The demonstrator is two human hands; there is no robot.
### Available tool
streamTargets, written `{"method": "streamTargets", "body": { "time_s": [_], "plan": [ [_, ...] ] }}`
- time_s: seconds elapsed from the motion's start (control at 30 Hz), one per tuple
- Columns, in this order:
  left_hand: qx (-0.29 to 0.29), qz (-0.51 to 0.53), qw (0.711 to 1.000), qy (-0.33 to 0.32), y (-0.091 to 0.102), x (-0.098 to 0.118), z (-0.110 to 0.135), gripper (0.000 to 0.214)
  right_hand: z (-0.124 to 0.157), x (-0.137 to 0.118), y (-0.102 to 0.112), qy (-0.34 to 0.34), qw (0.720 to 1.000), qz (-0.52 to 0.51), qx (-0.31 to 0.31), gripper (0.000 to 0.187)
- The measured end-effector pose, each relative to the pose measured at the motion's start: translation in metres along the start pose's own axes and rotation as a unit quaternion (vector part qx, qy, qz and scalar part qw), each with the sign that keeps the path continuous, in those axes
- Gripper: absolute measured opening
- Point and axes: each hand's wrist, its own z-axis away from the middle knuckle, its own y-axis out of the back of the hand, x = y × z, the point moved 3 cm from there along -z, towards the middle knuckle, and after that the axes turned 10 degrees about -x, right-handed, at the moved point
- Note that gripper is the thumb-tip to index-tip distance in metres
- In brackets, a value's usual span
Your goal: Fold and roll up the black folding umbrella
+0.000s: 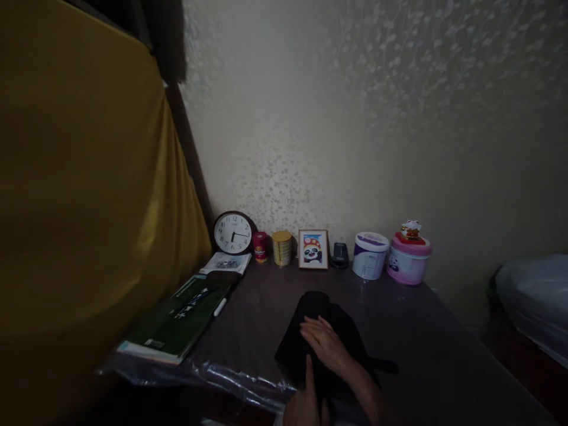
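Observation:
A black folded cloth [310,313] lies in the middle of a dark table [435,343]. My right hand [326,343] rests flat on top of it, fingers stretched out and pointing left and away. My left hand [306,399] is at the bottom edge of the view, partly cut off. One of its fingers is stretched forward onto the near part of the cloth. Neither hand grips anything that I can see.
Along the wall stand a round clock [233,232], a red tin [260,246], a gold tin [281,247], a framed panda picture [313,249], a black device [340,254], a white tub [370,255] and a pink tub [408,257]. A green book [177,322], a white pen [219,307] and a yellow curtain [80,207] are to the left.

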Motion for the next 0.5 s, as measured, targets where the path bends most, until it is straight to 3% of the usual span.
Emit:
{"method": "streamTargets", "body": {
  "time_s": [0.07, 0.13, 0.23, 0.37, 0.5],
  "plan": [
    [0.004, -0.001, 1.0, 0.007, -0.001, -0.001, 0.0, 0.075, 0.002, 0.006, -0.001, 0.009, 0.999, -0.031, -0.014, 0.036],
    [0.005, -0.005, 1.0, 0.0, -0.001, -0.001, -0.001, 0.075, 0.006, 0.017, 0.004, -0.025, 0.996, -0.05, 0.065, 0.038],
    [0.0, 0.002, 1.0, -0.017, 0.002, 0.001, 0.002, 0.076, 0.013, 0.044, 0.005, -0.139, 0.97, -0.008, 0.201, 0.044],
    [0.001, 0.013, 1.0, -0.014, 0.007, 0.006, 0.011, 0.073, 0.009, 0.065, -0.014, -0.238, 0.955, 0.028, 0.177, 0.057],
    [0.029, 0.02, 0.999, -0.021, 0.007, 0.004, 0.014, 0.069, 0.001, 0.053, -0.029, -0.258, 0.947, 0.092, 0.165, 0.066]
  ]
}}
